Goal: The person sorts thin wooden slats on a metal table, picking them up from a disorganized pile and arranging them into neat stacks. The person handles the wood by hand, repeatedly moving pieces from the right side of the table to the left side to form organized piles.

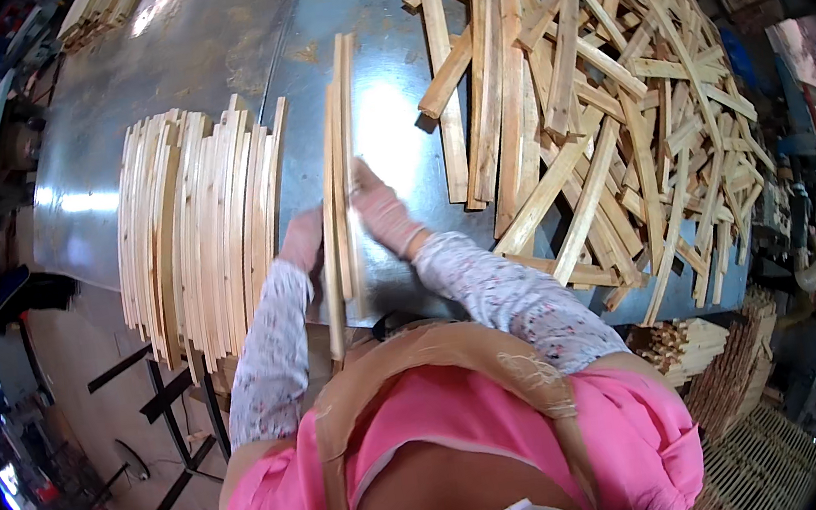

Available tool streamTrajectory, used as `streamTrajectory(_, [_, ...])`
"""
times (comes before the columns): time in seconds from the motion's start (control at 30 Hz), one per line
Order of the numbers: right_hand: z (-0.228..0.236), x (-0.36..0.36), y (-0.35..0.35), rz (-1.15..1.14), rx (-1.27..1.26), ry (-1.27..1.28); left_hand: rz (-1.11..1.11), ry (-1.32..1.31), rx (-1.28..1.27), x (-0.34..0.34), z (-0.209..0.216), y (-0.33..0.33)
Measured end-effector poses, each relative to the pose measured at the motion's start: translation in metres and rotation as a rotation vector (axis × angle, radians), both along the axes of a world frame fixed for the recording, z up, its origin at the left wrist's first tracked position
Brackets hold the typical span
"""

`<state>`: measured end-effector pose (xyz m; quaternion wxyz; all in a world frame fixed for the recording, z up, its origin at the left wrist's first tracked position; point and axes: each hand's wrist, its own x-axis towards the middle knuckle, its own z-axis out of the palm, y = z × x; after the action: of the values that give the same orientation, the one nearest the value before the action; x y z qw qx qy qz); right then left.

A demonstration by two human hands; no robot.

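Note:
Between my two gloved hands stand a few long wooden strips [331, 193], held together on edge above the metal table. My left hand [303, 239] presses against their left side, its fingers partly hidden behind the wood. On the other side, my right hand [383, 209] closes on the strips with the thumb up; it is slightly blurred. Just left of my left hand, a row of wooden strips [194, 229] lies side by side, their ends a little uneven. To the right of my right hand, a large loose heap of wooden strips [603, 112] spreads in all directions.
The shiny metal table [205, 66] carries the strips and has a seam across it. More strips [103, 10] lie at its far left. Stacked wood [742, 358] stands below the right edge. A dark metal frame [180, 422] is on the floor at left.

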<state>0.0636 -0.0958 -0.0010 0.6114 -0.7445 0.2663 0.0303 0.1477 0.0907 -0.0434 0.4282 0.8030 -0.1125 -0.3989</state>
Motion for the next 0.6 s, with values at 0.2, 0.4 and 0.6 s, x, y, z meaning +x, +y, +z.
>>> streamTrajectory(0.2, [0.004,-0.008,0.069,0.494,0.081,0.079,-0.005,-0.849,0.246,-0.038,0.055,0.039])
streamTrajectory(0.4, [0.029,-0.037,-0.082,0.1,-0.954,0.033,-0.043,-0.866,0.07,-0.022,0.079,-0.084])
streamTrajectory(0.6, [-0.014,-0.066,-0.151,-0.285,-1.083,0.364,-0.331,-0.851,0.163,0.009,0.08,-0.302])
